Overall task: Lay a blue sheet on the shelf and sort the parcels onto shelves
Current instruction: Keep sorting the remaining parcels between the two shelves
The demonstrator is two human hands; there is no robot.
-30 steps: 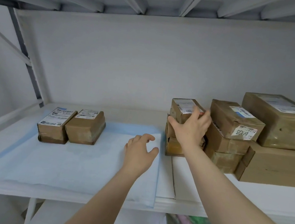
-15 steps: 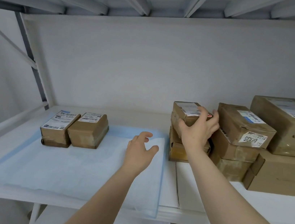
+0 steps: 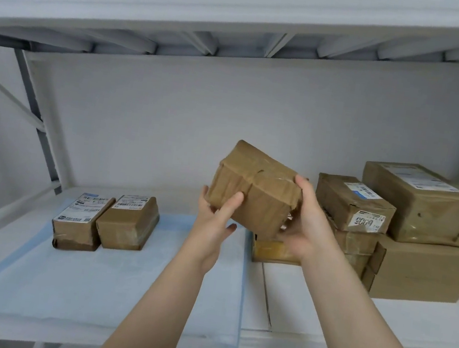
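Head view: hands, left (image 3: 212,224) and right (image 3: 307,226), grip 1 creased, tape-wrapped brown parcel (image 3: 255,189) tilted midair.

Head view, close, facing forward into the white shelf (image 3: 320,313).

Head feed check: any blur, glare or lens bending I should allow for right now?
Head view: soft, even light, no glare; the white metal upper shelf edge curves from the wide-angle lens; the brown taped cardboard parcel gripped by the left hand and right hand looks slightly soft.
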